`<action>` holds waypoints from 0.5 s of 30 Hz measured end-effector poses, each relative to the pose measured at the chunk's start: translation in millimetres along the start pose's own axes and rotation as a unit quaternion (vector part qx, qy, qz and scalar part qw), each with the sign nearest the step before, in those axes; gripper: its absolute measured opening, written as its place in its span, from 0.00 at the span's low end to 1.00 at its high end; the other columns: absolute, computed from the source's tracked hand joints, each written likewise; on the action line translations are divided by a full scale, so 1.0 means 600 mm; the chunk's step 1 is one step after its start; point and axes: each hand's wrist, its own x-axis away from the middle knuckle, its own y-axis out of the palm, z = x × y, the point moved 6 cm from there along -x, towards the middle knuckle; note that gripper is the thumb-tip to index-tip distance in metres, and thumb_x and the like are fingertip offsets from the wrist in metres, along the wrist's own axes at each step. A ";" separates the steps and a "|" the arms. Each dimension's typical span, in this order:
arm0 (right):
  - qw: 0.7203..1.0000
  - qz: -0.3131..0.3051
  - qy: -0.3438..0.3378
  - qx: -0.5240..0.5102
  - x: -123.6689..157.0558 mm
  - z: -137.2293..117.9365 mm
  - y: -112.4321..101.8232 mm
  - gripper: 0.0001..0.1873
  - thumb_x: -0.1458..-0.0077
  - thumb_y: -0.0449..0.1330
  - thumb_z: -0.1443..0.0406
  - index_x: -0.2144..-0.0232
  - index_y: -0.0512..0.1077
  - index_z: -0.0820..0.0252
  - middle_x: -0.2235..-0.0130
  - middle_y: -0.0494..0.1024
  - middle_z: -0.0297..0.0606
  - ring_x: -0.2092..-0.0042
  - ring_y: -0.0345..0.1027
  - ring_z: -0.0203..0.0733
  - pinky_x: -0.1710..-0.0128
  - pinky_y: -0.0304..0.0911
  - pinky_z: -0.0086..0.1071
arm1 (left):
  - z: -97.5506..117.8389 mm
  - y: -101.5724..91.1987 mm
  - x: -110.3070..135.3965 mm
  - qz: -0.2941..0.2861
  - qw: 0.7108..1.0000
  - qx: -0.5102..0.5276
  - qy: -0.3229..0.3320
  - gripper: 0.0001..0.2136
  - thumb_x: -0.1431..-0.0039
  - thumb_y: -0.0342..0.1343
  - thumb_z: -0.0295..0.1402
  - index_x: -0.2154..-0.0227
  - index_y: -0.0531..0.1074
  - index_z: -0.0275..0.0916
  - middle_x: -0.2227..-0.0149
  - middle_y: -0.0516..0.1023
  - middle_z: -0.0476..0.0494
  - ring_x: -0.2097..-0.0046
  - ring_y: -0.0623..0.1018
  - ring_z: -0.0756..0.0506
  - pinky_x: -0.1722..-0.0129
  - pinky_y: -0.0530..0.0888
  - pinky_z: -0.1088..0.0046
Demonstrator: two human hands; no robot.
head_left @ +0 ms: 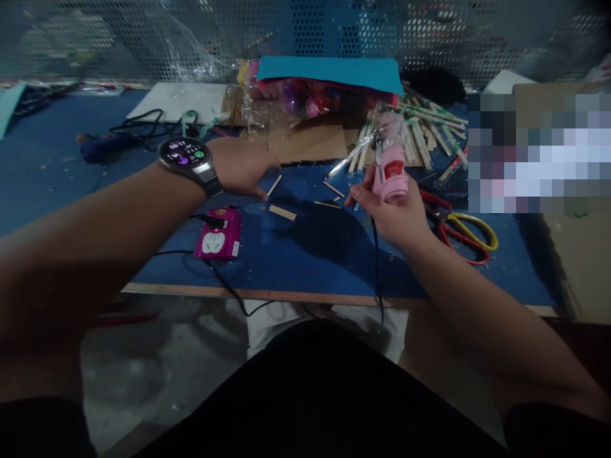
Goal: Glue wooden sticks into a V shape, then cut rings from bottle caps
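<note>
My left hand (243, 166), a watch (187, 158) on its wrist, is blurred over the table. Its thumb and fingers are apart, close to the two ends of a short thin wooden stick (273, 185); I cannot tell whether they touch it. Closed around a pink glue gun (392, 181) is my right hand (398, 216). The gun has an orange part inside, and a black cord (376, 267) hangs below the hand. Between the hands lie a small row of wooden sticks (282, 212) side by side and a few loose ones (327, 205).
A purple power socket (218, 234) with a plug sits near the front edge. Red and yellow handled cutters (465, 235) lie right of my right hand. Behind are cardboard (308, 140), a blue sheet (329, 73), bundled sticks (420, 143) and a mesh panel (214, 38).
</note>
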 end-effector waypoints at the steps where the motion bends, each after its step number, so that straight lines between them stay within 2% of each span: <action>1: 1.000 0.003 -0.001 -0.002 0.000 -0.001 0.000 0.23 0.49 0.76 0.50 0.69 0.66 0.50 0.69 0.70 0.31 0.66 0.77 0.46 0.55 0.77 0.52 | -0.002 0.001 -0.006 -0.008 1.000 0.004 0.015 0.30 0.40 0.67 0.47 0.37 0.72 0.42 0.52 0.82 0.45 0.55 0.76 0.44 0.57 0.68 0.70; 4: 1.000 0.005 -0.009 -0.004 0.000 -0.002 -0.001 0.23 0.49 0.76 0.51 0.69 0.66 0.50 0.70 0.71 0.31 0.66 0.77 0.46 0.55 0.78 0.51 | -0.006 -0.002 -0.018 -0.017 0.999 0.008 0.037 0.31 0.39 0.66 0.46 0.35 0.69 0.40 0.51 0.82 0.46 0.55 0.76 0.47 0.58 0.66 0.73; 10: 1.000 -0.003 -0.021 -0.011 -0.001 0.002 -0.001 0.19 0.45 0.74 0.56 0.67 0.66 0.50 0.69 0.70 0.30 0.66 0.77 0.45 0.56 0.76 0.48 | 0.006 -0.004 -0.018 -0.012 0.999 0.003 0.041 0.24 0.38 0.67 0.43 0.42 0.76 0.41 0.53 0.82 0.48 0.56 0.76 0.46 0.60 0.65 0.73; 13: 1.000 -0.005 -0.026 -0.013 -0.001 0.002 0.000 0.18 0.44 0.73 0.59 0.67 0.66 0.51 0.70 0.70 0.30 0.67 0.77 0.44 0.58 0.75 0.46 | 0.002 -0.013 -0.011 0.006 1.000 -0.002 0.019 0.20 0.39 0.69 0.41 0.46 0.77 0.41 0.57 0.80 0.51 0.61 0.71 0.49 0.63 0.62 0.73; 15: 0.999 -0.003 -0.028 -0.021 0.000 0.001 0.000 0.16 0.44 0.72 0.62 0.67 0.66 0.52 0.70 0.71 0.30 0.68 0.77 0.43 0.60 0.73 0.43 | -0.003 -0.032 0.003 0.029 0.999 -0.010 -0.015 0.21 0.41 0.72 0.41 0.47 0.77 0.42 0.60 0.78 0.53 0.65 0.65 0.50 0.65 0.60 0.73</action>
